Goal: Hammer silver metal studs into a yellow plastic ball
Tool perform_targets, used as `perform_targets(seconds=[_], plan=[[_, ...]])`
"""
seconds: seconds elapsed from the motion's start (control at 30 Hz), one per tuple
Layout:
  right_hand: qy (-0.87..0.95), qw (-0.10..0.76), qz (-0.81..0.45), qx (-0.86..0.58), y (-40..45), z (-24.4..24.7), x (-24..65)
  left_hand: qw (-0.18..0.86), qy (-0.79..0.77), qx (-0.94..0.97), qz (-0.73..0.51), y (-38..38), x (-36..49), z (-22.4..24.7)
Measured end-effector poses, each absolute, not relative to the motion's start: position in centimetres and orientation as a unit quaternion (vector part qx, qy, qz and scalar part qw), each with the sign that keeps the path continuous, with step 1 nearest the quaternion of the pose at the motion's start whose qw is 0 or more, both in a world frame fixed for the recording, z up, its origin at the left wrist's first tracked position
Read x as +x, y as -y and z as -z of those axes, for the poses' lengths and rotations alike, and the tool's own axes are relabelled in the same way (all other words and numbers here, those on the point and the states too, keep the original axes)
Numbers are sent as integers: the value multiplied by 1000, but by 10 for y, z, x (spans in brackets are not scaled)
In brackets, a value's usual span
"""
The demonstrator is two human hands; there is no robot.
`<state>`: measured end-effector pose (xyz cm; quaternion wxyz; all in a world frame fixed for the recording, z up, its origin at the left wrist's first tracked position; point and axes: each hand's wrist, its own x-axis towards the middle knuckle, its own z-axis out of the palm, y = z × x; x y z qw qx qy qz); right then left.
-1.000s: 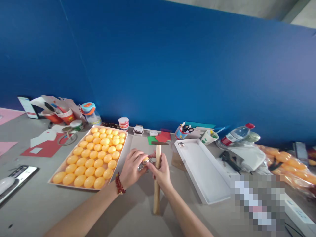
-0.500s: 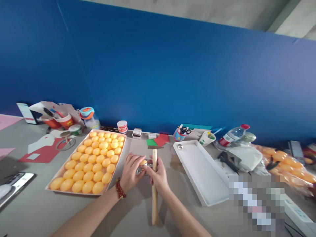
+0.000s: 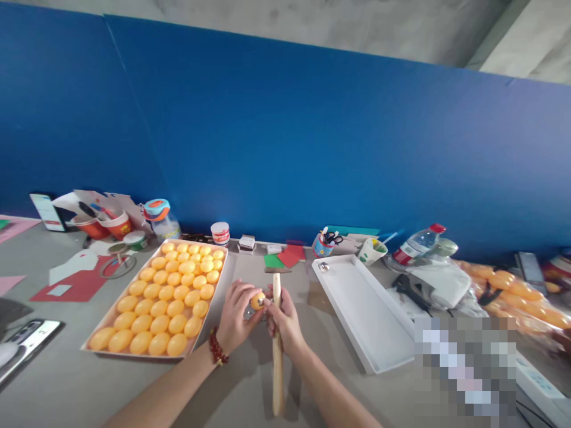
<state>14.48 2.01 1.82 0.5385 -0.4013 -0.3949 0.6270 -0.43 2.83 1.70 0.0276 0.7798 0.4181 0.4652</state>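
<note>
My left hand [image 3: 234, 321] is closed around a small orange ball [image 3: 257, 301] with a shiny silver piece against it. The silver part is mostly covered by fingers, so its kind is unclear. My right hand [image 3: 289, 321] grips a hammer [image 3: 278, 371] by its pale wooden handle, which stands nearly lengthwise toward me with the head at the far end. The right thumb and fingers also reach over to the silver piece beside the ball. Left of my hands lies a shallow tray [image 3: 194, 351] filled with rows of orange balls.
To the right is a long white tray [image 3: 379, 333] with one small silver piece [image 3: 323, 267] in its far corner. Green and red paper [image 3: 292, 255], a pen cup [image 3: 324, 244] and a bottle [image 3: 417, 246] stand along the blue partition [image 3: 285, 137]. Bagged orange balls [image 3: 513, 291] lie far right.
The orange ball has turned and shows more between my fingers. The hammer handle has tilted slightly, its head lower behind my hand. The view has shifted a little.
</note>
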Motion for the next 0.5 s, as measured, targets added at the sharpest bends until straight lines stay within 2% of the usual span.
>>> perform_targets(seconds=[0.17,0.5], plan=[[406,526,-636,-392,-20,-16,147,35,-409,782,-469,-27,-4,-12],[367,518,-695,-337,-22,-21,148,170,-347,767,-512,-28,-6,-14]])
